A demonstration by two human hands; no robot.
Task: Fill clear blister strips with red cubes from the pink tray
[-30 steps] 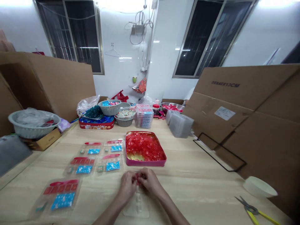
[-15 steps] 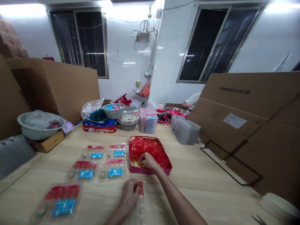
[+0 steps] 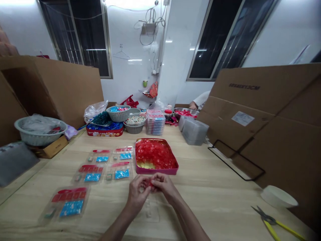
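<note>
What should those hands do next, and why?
Probably lower the red piece into the clear tray: the left hand and right hand seem to pinch it over the tray's far end, and the nearest filled pack shows red squares in a row.

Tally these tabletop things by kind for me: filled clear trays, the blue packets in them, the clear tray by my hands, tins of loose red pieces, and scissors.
Filled clear trays: 5
Blue packets: 5
Clear tray partly hidden by the left hand and right hand: 1
Tin of red pieces: 1
Scissors: 1
Total: 13
</note>
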